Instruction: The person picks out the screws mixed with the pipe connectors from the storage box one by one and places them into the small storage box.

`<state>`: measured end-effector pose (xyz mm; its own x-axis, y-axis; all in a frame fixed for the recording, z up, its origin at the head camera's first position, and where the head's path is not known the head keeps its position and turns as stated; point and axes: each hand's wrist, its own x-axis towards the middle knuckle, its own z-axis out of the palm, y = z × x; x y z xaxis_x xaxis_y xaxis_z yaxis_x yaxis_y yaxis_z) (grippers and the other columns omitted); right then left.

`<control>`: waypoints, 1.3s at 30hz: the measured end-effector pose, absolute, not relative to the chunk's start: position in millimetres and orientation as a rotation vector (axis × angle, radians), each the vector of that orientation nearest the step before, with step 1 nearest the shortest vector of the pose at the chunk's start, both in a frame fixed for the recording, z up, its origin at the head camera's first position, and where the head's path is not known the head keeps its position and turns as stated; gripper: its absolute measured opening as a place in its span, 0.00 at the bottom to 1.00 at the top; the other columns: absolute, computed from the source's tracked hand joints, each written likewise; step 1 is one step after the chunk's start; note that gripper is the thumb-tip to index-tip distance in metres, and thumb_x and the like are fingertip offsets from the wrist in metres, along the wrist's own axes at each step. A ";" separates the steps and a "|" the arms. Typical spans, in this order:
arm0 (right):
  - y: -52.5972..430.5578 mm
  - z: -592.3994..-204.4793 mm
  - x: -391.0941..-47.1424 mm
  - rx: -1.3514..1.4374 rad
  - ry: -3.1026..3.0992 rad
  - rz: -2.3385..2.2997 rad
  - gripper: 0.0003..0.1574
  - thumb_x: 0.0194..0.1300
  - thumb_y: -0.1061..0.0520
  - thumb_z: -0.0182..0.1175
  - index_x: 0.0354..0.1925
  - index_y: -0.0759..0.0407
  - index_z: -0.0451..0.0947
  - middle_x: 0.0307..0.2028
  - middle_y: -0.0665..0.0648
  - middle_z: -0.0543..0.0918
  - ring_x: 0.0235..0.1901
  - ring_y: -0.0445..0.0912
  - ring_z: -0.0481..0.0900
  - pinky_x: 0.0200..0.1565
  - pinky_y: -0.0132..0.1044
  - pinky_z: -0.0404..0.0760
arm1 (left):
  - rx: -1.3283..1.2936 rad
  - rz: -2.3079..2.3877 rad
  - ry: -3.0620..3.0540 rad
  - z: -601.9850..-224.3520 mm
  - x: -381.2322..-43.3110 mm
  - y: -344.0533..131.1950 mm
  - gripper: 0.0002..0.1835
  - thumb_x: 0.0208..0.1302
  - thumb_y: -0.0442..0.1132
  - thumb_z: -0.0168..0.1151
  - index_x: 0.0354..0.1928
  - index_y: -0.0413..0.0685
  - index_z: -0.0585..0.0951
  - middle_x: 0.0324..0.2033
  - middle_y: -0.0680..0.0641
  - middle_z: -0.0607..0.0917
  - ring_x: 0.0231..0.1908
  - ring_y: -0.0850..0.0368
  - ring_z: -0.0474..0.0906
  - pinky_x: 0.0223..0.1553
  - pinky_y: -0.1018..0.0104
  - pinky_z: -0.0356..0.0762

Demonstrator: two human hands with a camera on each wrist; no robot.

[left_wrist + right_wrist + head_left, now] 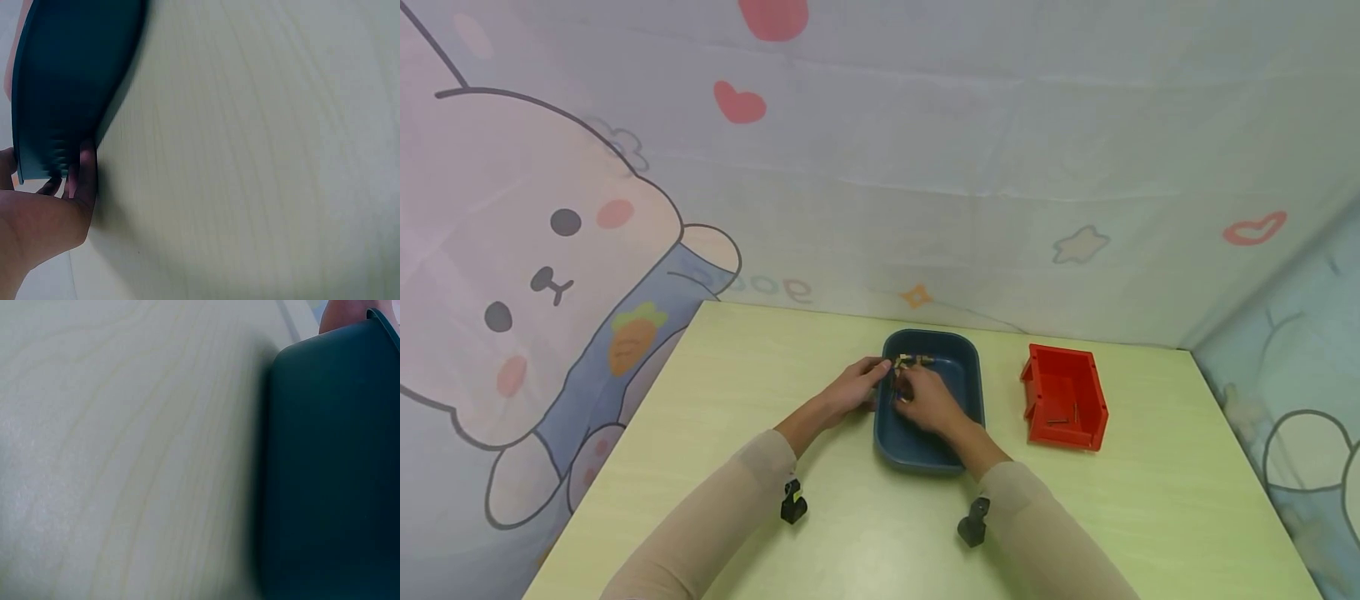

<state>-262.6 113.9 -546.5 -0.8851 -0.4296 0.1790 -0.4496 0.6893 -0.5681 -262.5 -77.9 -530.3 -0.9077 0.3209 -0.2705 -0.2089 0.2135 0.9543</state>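
A dark blue plastic bin (931,461) stands on the table, with several small brass-coloured fittings (917,359) at its far left inside. My left hand (853,388) grips the bin's left wall, thumb at the rim and fingers against the outside. The left wrist view shows those fingers (88,172) along the bin's outer side. My right hand (928,400) reaches down inside the bin, its fingers bent beside the fittings. I cannot tell whether its hidden fingertips pinch a piece. In the right wrist view the bin wall (331,469) covers most of that hand.
A red open-front parts bin (1066,367) stands right of the blue one, with a few thin metal pins (1058,421) inside. Behind the pale wooden table (865,533) hangs a printed cloth (962,167). Small black wrist cameras (973,523) sit at both sleeves.
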 end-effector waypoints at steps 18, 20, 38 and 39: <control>114.3 -545.1 -261.1 0.758 -2.834 0.972 0.14 0.60 0.65 0.75 0.43 0.65 0.83 0.39 0.59 0.85 0.39 0.52 0.82 0.47 0.50 0.83 | 0.128 1.748 2.097 -528.9 -261.1 -78.9 0.33 0.85 0.56 0.50 0.79 0.42 0.66 0.75 0.38 0.70 0.72 0.41 0.69 0.57 0.53 0.83; 114.0 -544.7 -261.3 0.754 -2.837 0.977 0.14 0.60 0.65 0.74 0.43 0.64 0.83 0.39 0.59 0.85 0.40 0.52 0.82 0.47 0.50 0.83 | 0.136 1.752 2.097 -529.0 -261.1 -79.1 0.33 0.85 0.56 0.50 0.79 0.41 0.66 0.75 0.38 0.70 0.72 0.41 0.69 0.58 0.52 0.83; 115.0 -542.2 -262.0 0.766 -2.823 0.979 0.11 0.58 0.68 0.70 0.39 0.59 0.83 0.33 0.52 0.85 0.36 0.48 0.81 0.44 0.46 0.82 | 0.133 1.747 2.098 -528.1 -259.7 -79.2 0.35 0.84 0.58 0.50 0.79 0.42 0.66 0.76 0.38 0.69 0.73 0.42 0.67 0.58 0.51 0.83; 115.1 -542.2 -261.7 0.760 -2.820 0.985 0.11 0.58 0.68 0.70 0.39 0.58 0.83 0.32 0.52 0.85 0.36 0.47 0.81 0.44 0.46 0.82 | 0.134 1.743 2.101 -527.7 -259.3 -79.1 0.34 0.84 0.58 0.50 0.79 0.42 0.66 0.76 0.38 0.69 0.73 0.42 0.68 0.58 0.52 0.83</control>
